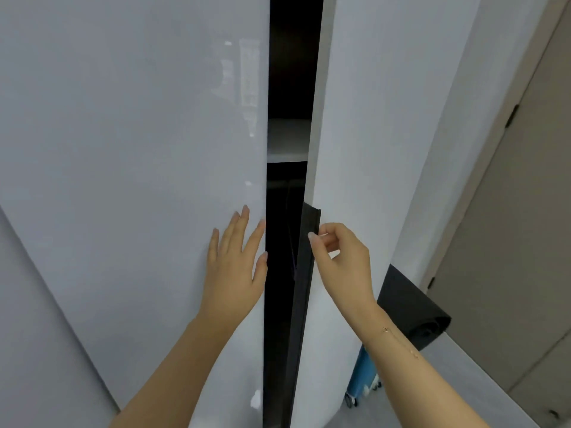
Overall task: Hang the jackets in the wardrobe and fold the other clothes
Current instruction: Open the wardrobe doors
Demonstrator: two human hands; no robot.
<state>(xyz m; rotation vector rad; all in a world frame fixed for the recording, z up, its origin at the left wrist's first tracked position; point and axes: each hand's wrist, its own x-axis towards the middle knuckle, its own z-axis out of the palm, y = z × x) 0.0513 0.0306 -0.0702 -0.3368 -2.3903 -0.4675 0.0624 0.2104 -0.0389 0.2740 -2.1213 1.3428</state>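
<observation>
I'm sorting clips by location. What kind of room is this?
Probably a bedroom or dressing area: a tall glossy pale-grey wardrobe stands slightly open, showing a white inner shelf, with a rolled black mat leaning beside it and a plain brown-grey door nearby.

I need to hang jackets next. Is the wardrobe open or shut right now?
Partly open: a dark gap shows between the left door and right door, with a shelf visible inside. The right hand grips the black handle strip.

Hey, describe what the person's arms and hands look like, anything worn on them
Both forearms are bare, with no sleeves in view. The left hand wears nothing visible. The right hand has no rings that I can see, but a thin, fine chain bracelet lies along the right forearm. Fingernails on both hands are fairly long.
</observation>
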